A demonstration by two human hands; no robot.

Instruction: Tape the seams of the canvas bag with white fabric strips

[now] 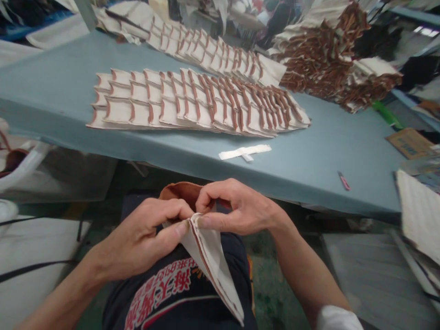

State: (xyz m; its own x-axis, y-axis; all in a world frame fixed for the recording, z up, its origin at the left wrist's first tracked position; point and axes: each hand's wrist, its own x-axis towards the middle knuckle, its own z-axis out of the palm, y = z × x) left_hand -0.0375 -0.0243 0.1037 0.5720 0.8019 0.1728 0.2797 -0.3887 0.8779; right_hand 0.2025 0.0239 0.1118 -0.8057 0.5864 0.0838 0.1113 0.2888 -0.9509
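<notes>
My left hand (144, 240) and my right hand (233, 206) both pinch the top edge of a cream cloth bag (213, 261) with brown trim, held over my lap. A brown strap loop (180, 190) of the bag sticks up behind my fingers. The fingers of both hands are closed on the cloth edge, thumbs almost touching. The bag hangs down towards my dark printed shirt.
A blue-grey table (326, 156) stands ahead, carrying fanned rows of cream bags with brown straps (192, 103), a second row (206, 48) and a heap (326, 55) behind. A white cloth strip (244, 151) and a small red pen-like tool (343, 181) lie near its front edge. White material (34, 256) lies left.
</notes>
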